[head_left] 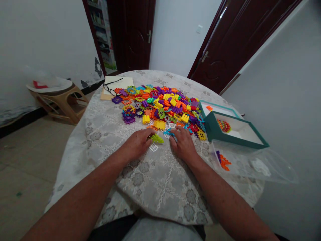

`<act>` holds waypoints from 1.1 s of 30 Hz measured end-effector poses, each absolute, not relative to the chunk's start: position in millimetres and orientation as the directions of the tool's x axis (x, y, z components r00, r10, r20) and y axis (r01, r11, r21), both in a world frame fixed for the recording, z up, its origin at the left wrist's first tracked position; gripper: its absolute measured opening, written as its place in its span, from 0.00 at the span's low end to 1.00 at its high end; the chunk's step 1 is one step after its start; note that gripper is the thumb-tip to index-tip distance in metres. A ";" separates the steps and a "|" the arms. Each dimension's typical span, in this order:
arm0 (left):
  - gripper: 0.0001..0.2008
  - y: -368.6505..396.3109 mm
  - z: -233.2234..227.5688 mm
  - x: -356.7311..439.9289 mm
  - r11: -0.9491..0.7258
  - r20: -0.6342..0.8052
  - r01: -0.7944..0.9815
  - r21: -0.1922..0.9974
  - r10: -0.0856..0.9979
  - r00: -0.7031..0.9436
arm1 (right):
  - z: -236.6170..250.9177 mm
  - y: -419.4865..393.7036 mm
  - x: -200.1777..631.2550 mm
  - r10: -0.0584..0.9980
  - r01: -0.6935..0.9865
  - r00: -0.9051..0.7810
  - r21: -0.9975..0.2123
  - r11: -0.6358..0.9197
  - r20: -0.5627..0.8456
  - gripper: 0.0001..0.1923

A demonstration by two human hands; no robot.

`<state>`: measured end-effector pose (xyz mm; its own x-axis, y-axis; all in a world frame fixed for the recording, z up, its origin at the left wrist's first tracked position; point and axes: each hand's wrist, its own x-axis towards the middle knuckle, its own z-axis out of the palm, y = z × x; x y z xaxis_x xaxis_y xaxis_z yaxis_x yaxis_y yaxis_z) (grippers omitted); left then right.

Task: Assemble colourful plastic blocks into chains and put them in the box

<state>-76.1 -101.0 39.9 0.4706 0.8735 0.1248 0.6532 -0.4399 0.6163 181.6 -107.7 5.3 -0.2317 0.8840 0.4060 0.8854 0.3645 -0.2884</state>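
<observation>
My left hand is closed on a lime-green toothed plastic building piece, held just above the tablecloth. Beneath that piece lies a white window-shaped piece. Across from it, my right hand has its fingers closed on a blue toothed building piece near the front of the pile. Between and beyond both hands spreads a heap of colourful plastic building pieces, with yellow, orange, purple and red ones mixed. A yellow square piece lies close ahead of the hands.
At right stand a green-edged open box, its lid and a clear plastic container with orange and purple pieces. Black glasses rest on a notebook at the back left. A tan stool stands beyond the table.
</observation>
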 end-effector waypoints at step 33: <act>0.17 -100.9 22.4 -56.4 -0.547 0.286 0.487 0.681 0.811 0.510 | 21.2 -135.5 160.6 0.848 0.667 -0.459 -0.528 0.526 0.264 0.19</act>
